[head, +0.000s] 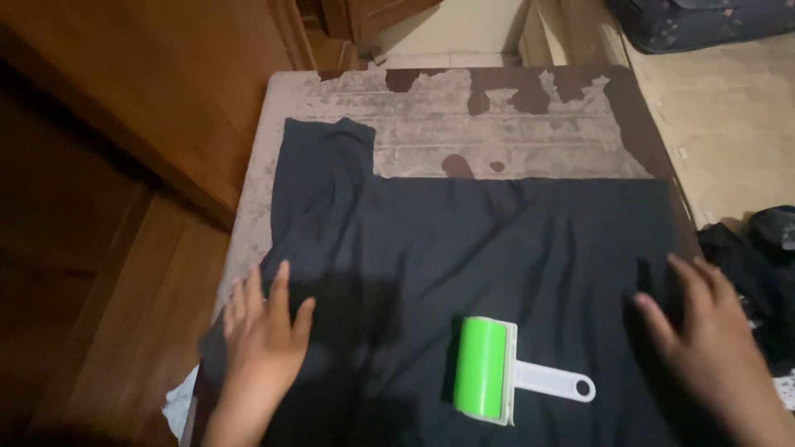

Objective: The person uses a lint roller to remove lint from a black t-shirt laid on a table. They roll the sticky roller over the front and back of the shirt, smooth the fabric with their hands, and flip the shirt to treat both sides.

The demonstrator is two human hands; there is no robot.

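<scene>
- Head view: a dark garment (464, 248) lies spread flat over a worn surface (497, 124) whose top coat has peeled in patches; the cloth covers the near part, the far strip is bare
- One sleeve or corner of the garment reaches toward the far left; the rest lies broad and mostly smooth, which suggests it has been laid out for work on its face
- A lint roller (484, 368) with a green drum and white handle lies on the garment, near the front edge, between the two hands and touching neither; handle points right
- Left hand (263, 331): palm down on the garment's left margin, fingers (280, 285) extended and slightly spread, nothing gripped; the flat press looks like holding or smoothing the cloth
- Right hand (712, 331): palm down on the right margin, fingers (687, 277) extended and a little apart, nothing gripped; its posture mirrors the left
- Judgement: both hands at opposite edges would keep the cloth taut and flat
- Surroundings: wooden furniture (124, 124) at the left, pale floor (729, 124) at the right, a dark cloth heap (762, 265) on the floor beside the surface
</scene>
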